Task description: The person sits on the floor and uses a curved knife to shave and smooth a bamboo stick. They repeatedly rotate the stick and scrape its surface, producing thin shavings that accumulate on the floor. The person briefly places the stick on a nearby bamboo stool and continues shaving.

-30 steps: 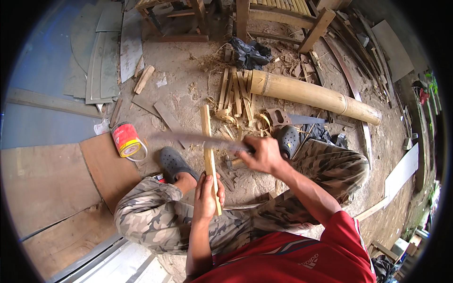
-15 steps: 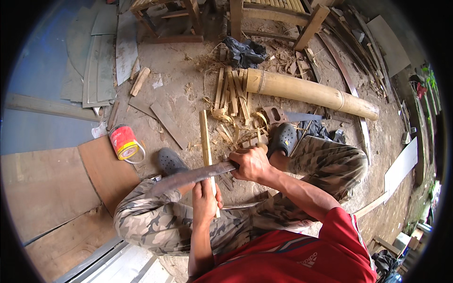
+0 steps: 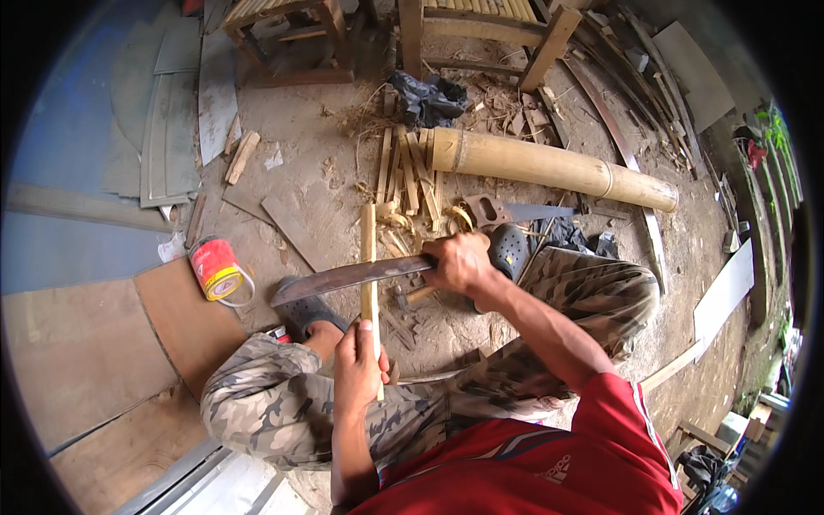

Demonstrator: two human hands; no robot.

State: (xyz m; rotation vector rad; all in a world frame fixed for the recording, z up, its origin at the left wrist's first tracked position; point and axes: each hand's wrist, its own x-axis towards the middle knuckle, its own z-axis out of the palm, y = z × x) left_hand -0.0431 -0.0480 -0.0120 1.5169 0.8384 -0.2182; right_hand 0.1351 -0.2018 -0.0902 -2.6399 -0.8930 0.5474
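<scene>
My left hand (image 3: 357, 359) is closed round the lower part of a narrow bamboo strip (image 3: 369, 296), which stands roughly lengthwise away from me. In my right hand (image 3: 461, 263) is the handle of a machete, mostly covered by the fingers. Its long dark blade (image 3: 343, 276) points left and lies across the strip, above my left hand. Beyond the hands, a pile of cut bamboo strips (image 3: 407, 176) and curled shavings rests on the ground. A thick bamboo pole (image 3: 549, 167) lies to the right of that pile.
A handsaw (image 3: 515, 211) lies below the pole, and a hammer (image 3: 416, 296) lies between my feet. To the left stands a red and yellow can (image 3: 216, 269) with a wire handle. Black plastic (image 3: 427, 97) and wooden furniture (image 3: 485, 30) are at the far side.
My right hand has moved the machete away from me along the bamboo strip, farther from my left hand. The whole view has shifted slightly.
</scene>
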